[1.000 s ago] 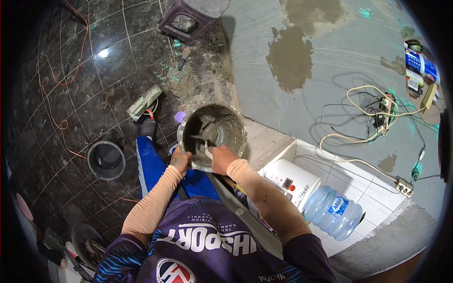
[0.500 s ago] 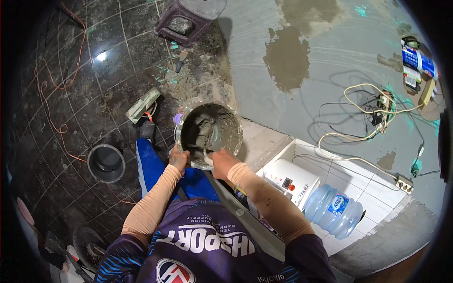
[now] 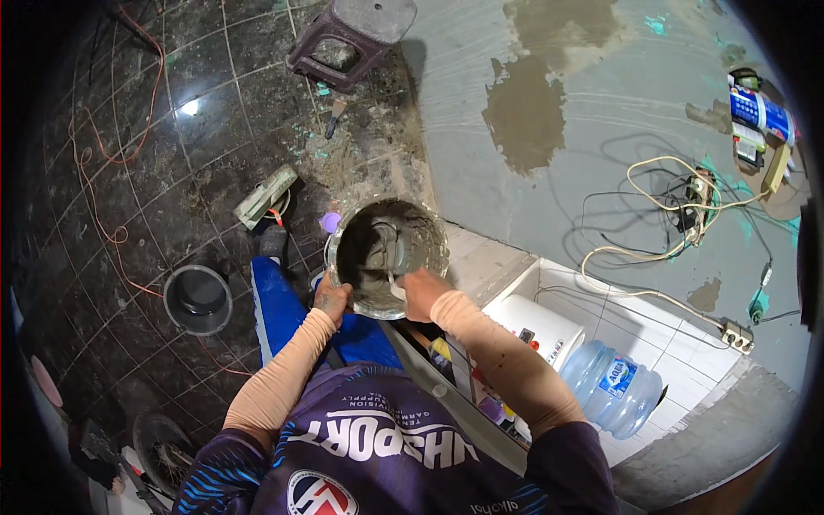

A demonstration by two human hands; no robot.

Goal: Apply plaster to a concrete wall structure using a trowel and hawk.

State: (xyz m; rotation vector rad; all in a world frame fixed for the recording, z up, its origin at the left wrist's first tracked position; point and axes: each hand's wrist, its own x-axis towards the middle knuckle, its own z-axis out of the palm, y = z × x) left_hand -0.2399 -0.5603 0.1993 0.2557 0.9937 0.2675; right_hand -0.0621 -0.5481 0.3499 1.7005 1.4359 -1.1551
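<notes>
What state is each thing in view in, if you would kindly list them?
Left hand, closed on the bucket
Right hand, closed on a tool
bucket, open, smeared grey inside
tool, dipped into the bucket
Grey mix, wet-looking
Black tub, open
Stool, upright
Putty knife, lying on the floor
Water bottle, fill level unclear

The person has two hands, one left hand and one right hand. Two sleeves show on the arms. Two buckets are clear to count: one big bucket and one small bucket. There is one pale-handled tool, one scraper, one stool, one purple disc, one bottle, one wheel and one blue cylinder. Power strips number at least one; tangled cables leave their total uncertain.
</notes>
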